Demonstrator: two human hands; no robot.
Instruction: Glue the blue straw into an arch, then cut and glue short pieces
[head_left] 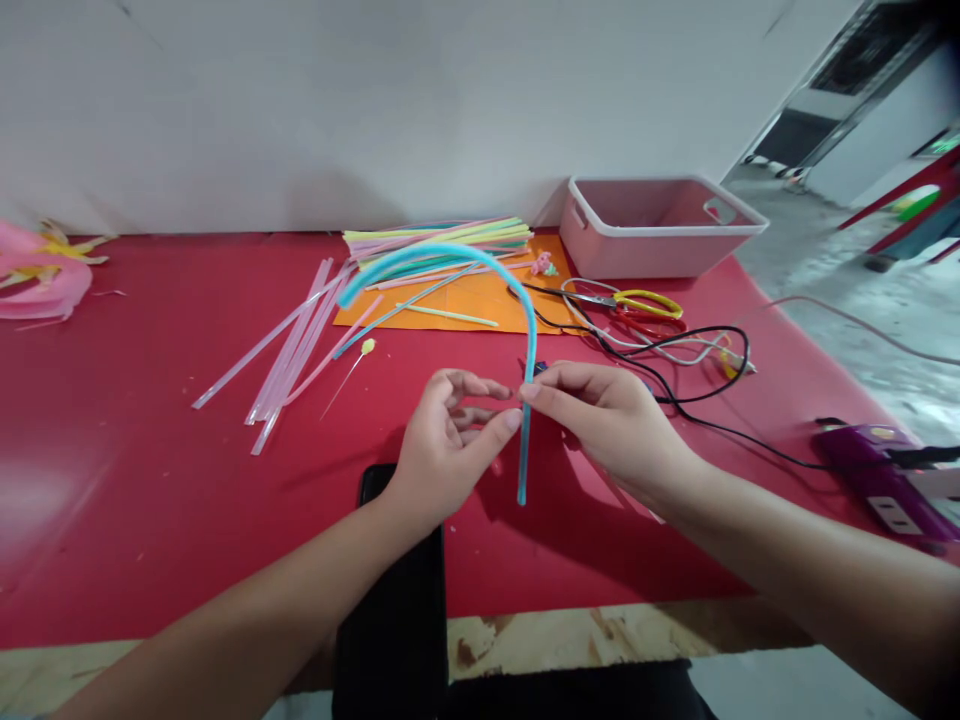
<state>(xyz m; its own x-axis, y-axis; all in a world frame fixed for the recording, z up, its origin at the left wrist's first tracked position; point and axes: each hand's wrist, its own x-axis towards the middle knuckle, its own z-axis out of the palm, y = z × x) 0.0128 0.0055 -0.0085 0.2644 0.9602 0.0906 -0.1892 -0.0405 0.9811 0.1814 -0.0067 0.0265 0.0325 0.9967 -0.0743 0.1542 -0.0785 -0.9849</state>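
A light blue pipe cleaner (534, 335) stands bent in a tall arch, its far end curving over to the left and its lower end pointing down. My right hand (611, 415) pinches its lower part between thumb and fingers. Just left of it is my left hand (457, 440), fingers curled but apart, with the thumb tip close beside the stem; whether it touches I cannot tell. Behind the hands, a bundle of pastel pipe cleaners (450, 240) lies on an orange sheet (450, 318).
Pink shiny strips (300, 350) and a yellow-tipped thin stick (349, 375) lie left on the red table (187, 520). Scissors (645, 303), tangled cables (675, 350), a pink basket (660, 250) and a purple power strip (877, 480) are right. A black phone-like slab (394, 610) lies in front.
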